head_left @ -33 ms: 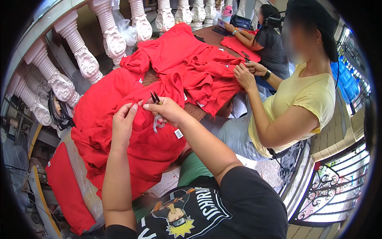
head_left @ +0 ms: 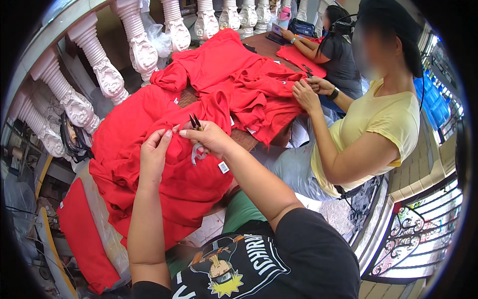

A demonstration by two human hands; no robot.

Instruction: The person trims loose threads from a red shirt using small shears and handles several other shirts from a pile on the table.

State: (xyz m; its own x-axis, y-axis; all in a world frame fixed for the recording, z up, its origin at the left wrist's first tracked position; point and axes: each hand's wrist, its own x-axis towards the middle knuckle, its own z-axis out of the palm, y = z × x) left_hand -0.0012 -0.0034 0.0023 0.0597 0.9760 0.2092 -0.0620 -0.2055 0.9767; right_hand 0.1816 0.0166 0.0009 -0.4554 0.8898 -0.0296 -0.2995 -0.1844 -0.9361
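Brown table [head_left: 264, 45] beneath red garments [head_left: 214, 62]

The garments [head_left: 132, 119] lie on the table [head_left: 262, 45]. A row of balusters [head_left: 142, 52] stands behind and to the left of the garments. A co-worker [head_left: 371, 122] is positioned to their right.

Left forearm [head_left: 148, 219] rises steeply from the lower edge, wrist nearly straight. Left hand [head_left: 155, 148] points upward, thumb and forefinger drawn together in a pinch. Right forearm [head_left: 259, 179] runs diagonally up and leftward. Right hand [head_left: 213, 138] turned inward, thumb extended toward the left fingertips. Its lower fingers, partly hidden, appear curled toward the palm. Both hands near each other, at similar height in view.
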